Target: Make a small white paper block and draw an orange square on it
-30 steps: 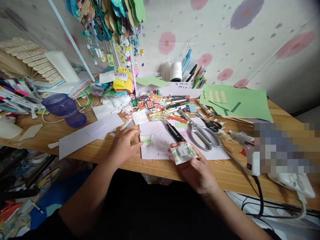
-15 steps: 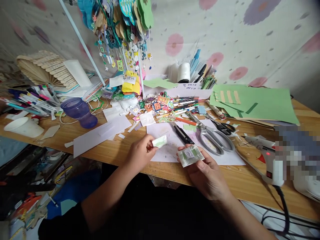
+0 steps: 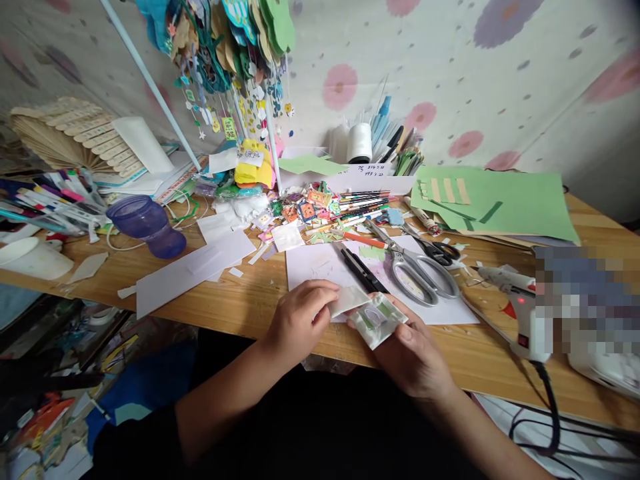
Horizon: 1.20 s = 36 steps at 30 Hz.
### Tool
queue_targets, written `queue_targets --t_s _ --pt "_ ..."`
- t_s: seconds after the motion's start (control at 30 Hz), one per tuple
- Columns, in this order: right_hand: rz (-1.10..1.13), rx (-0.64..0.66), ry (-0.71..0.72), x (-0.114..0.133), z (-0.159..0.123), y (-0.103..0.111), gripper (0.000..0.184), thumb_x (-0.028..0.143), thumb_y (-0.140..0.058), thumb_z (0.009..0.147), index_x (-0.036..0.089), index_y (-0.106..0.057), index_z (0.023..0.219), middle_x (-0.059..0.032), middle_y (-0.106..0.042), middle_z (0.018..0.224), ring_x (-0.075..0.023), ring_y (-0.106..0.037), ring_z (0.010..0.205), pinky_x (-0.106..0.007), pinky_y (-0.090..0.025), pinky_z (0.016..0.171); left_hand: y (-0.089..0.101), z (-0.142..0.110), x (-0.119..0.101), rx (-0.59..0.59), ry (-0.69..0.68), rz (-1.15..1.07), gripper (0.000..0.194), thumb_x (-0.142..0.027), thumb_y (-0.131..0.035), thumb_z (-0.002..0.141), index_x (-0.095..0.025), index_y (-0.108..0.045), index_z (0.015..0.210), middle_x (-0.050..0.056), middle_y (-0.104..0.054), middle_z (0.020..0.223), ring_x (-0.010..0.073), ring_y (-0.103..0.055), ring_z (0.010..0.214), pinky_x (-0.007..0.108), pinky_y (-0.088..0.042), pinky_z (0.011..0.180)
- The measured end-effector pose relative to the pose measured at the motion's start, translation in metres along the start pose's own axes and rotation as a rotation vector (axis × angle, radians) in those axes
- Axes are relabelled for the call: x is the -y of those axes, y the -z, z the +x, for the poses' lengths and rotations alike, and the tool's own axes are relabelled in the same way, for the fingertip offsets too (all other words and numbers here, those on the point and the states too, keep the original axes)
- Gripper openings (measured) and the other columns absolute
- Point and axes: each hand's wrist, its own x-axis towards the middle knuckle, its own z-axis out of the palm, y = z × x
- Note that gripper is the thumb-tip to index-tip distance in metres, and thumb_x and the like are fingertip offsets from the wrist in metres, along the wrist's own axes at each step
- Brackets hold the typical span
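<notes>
My left hand (image 3: 301, 319) pinches a small pale paper piece (image 3: 349, 299) at the front edge of the wooden desk (image 3: 240, 303). My right hand (image 3: 411, 353) holds a small white and green paper card (image 3: 379, 319) with an arch shape on it, fingers curled under it. The small piece touches the card's upper left edge. Both hands sit over the near edge of a white sheet (image 3: 320, 263).
Large grey scissors (image 3: 410, 270), a black cutter (image 3: 361, 270) and a hot glue gun (image 3: 520, 310) lie right of the hands. Green paper sheets (image 3: 510, 200), coloured pencils (image 3: 365, 200), a purple cup (image 3: 145, 223) and white paper strips (image 3: 190, 267) cover the desk. Paper ornaments (image 3: 235, 47) hang above.
My left hand picked the small pale piece up from the white sheet and carried it right to the card in my right hand, which stayed near the desk's front edge.
</notes>
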Motion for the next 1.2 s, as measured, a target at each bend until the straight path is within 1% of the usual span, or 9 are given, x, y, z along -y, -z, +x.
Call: queue_targets --t_s 0.17,0.27,0.37,0.47,0.57,0.73,0.93,1.03,1.2 --pt "-0.033 0.032 0.026 0.002 -0.001 -0.003 0.039 0.049 -0.075 0.069 0.029 -0.072 0.102 -0.007 -0.073 0.099 -0.0302 -0.066 0.095 -0.052 -0.045 0.095 0.003 -0.003 -0.002 0.036 0.029 -0.179 0.036 -0.001 -0.051 0.079 -0.02 -0.066 0.106 0.01 -0.071 0.109 0.0184 -0.067 0.103 0.034 -0.055 0.091" --pt "-0.039 0.016 0.032 0.001 0.001 -0.003 0.039 0.049 -0.075 0.067 0.029 -0.072 0.101 -0.0071 -0.072 0.106 -0.0304 -0.065 0.099 -0.051 -0.046 0.096 0.006 -0.005 -0.004 0.111 0.196 -0.432 0.034 -0.008 -0.056 0.079 -0.018 -0.066 0.11 0.013 -0.067 0.119 0.0239 -0.063 0.114 0.039 -0.053 0.096" --pt "-0.048 0.045 0.009 0.0 0.001 -0.002 0.039 0.049 -0.076 0.067 0.028 -0.072 0.1 -0.0076 -0.072 0.107 -0.0307 -0.064 0.102 -0.05 -0.045 0.096 0.004 -0.006 -0.006 0.114 0.415 -0.703 0.021 -0.023 -0.059 0.085 -0.018 -0.066 0.104 0.013 -0.069 0.117 0.0258 -0.066 0.108 0.04 -0.055 0.09" --pt "-0.088 0.067 -0.009 -0.001 0.001 -0.001 0.039 0.046 -0.076 0.069 0.027 -0.072 0.102 -0.0082 -0.071 0.109 -0.0314 -0.062 0.108 -0.049 -0.044 0.096 -0.002 -0.003 -0.008 0.083 0.594 -0.801 0.018 -0.031 -0.069 0.08 -0.017 -0.064 0.091 0.01 -0.073 0.103 0.0238 -0.07 0.094 0.036 -0.057 0.083" --pt "-0.127 0.048 0.004 -0.002 0.001 -0.001 0.04 0.046 -0.077 0.069 0.026 -0.071 0.103 -0.0084 -0.071 0.111 -0.0313 -0.061 0.109 -0.048 -0.045 0.095 -0.005 -0.001 -0.008 0.056 0.682 -0.873 0.021 -0.031 -0.075 0.074 -0.017 -0.062 0.083 0.007 -0.074 0.099 0.0218 -0.071 0.091 0.034 -0.056 0.082" --pt "-0.194 -0.011 0.063 -0.007 0.003 -0.001 0.035 0.045 -0.076 0.073 0.027 -0.071 0.103 -0.0067 -0.073 0.104 -0.0281 -0.064 0.102 -0.044 -0.047 0.093 -0.005 -0.004 -0.006 0.009 0.739 -1.109 0.021 -0.027 -0.078 0.072 -0.017 -0.062 0.083 0.005 -0.075 0.1 0.0192 -0.07 0.095 0.032 -0.054 0.086" --pt "-0.487 -0.115 0.283 -0.014 0.004 -0.01 0.039 0.034 -0.075 0.077 0.027 -0.063 0.114 -0.0033 -0.07 0.095 -0.0197 -0.067 0.087 -0.037 -0.055 0.08 -0.01 -0.009 -0.006 0.002 0.739 -1.131 0.021 -0.023 -0.08 0.07 -0.017 -0.064 0.083 0.004 -0.075 0.1 0.0179 -0.068 0.096 0.03 -0.051 0.087" --pt "-0.604 -0.186 0.417 -0.014 0.004 -0.014 0.037 0.029 -0.077 0.076 0.027 -0.054 0.105 0.0001 -0.067 0.086 -0.017 -0.067 0.078 -0.033 -0.057 0.072 -0.012 -0.01 -0.007 0.0 0.746 -1.128 0.021 -0.022 -0.08 0.07 -0.017 -0.066 0.084 0.004 -0.074 0.104 0.0174 -0.068 0.095 0.028 -0.051 0.085" --pt "-0.934 -0.153 0.522 -0.009 0.005 -0.014 0.023 0.029 -0.073 0.08 0.024 -0.053 0.09 -0.0033 -0.067 0.087 -0.018 -0.067 0.076 -0.033 -0.057 0.068 -0.012 -0.011 -0.007 0.002 0.758 -1.078 0.019 -0.021 -0.08 0.07 -0.018 -0.068 0.084 0.004 -0.073 0.104 0.016 -0.067 0.092 0.026 -0.051 0.082"
